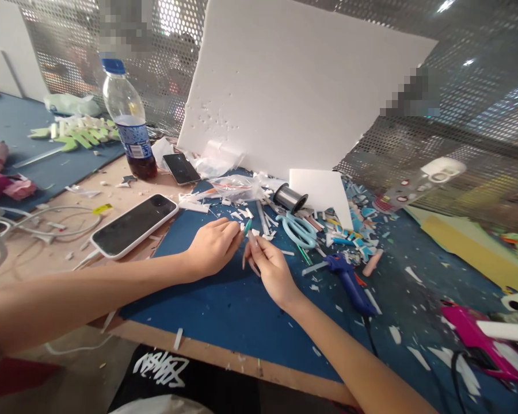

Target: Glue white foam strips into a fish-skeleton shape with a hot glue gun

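Observation:
Over the blue cutting mat (pixel 242 322), my two hands meet with the fingertips almost touching. My left hand (pixel 216 244) is closed, and a small teal piece (pixel 247 226) sticks up at its fingertips; its exact kind is too small to make out. My right hand (pixel 276 270) is pinched together just beside that piece, thumb against the fingers. Whatever lies between those fingers is hidden. White scraps (pixel 244 214) are scattered right behind both hands. Light blue scissors (pixel 300 230) and a blue glue gun (pixel 351 282) lie to the right of my right hand.
A phone (pixel 134 226) with a cable lies left, near a cola bottle (pixel 133 138). A wire spool (pixel 290 198) and colourful scraps (pixel 356 224) sit behind the scissors. A large white foam board (pixel 293 86) leans at the back. A pink glue gun (pixel 487 342) lies far right.

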A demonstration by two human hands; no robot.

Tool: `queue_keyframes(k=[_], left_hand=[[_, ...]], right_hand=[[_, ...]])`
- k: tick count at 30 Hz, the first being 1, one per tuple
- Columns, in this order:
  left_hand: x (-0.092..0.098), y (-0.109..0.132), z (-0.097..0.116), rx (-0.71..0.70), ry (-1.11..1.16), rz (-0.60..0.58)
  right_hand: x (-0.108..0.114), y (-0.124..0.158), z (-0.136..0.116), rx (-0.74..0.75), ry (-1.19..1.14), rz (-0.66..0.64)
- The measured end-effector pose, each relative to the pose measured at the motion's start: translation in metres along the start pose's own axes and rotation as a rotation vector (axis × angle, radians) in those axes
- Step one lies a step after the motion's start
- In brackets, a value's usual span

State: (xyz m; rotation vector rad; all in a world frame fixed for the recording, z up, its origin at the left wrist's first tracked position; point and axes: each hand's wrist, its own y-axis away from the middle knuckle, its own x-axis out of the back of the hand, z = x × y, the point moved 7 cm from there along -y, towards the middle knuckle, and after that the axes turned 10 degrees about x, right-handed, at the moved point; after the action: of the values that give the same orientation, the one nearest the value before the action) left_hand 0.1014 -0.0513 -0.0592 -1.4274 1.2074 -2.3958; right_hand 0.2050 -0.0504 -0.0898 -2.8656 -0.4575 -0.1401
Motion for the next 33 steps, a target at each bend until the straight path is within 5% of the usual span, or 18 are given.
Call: queue_keyframes(k=[5,10,17,26,29,33], left_hand=[[0.009,-0.008,-0.006,0.016,0.029,0.041],[0.012,-0.035,-0.037,0.122,-0.132,0.082],[-0.022,-0.056,-0.066,0.056,-0.274,-0.329],[-0.067,-0.086,-0.069,-0.141,-0.236,-0.647],[-0.074,-0.089,-0.070,-0.146,-0.205,-0.642],[-0.057,-0.086,-0.067,-0.141,-0.103,-0.456]], right_hand=[[0.006,-0.002,0.005,0.015,0.047,0.041],[0.014,-0.003,0.005,0.078,0.186,0.107],[0.018,-0.001,0.008,0.076,0.207,0.162],[0.019,0.000,0.010,0.070,0.177,0.164],[0.021,0.000,0.009,0.073,0.165,0.169],[0.021,0.000,0.006,0.073,0.155,0.169]])
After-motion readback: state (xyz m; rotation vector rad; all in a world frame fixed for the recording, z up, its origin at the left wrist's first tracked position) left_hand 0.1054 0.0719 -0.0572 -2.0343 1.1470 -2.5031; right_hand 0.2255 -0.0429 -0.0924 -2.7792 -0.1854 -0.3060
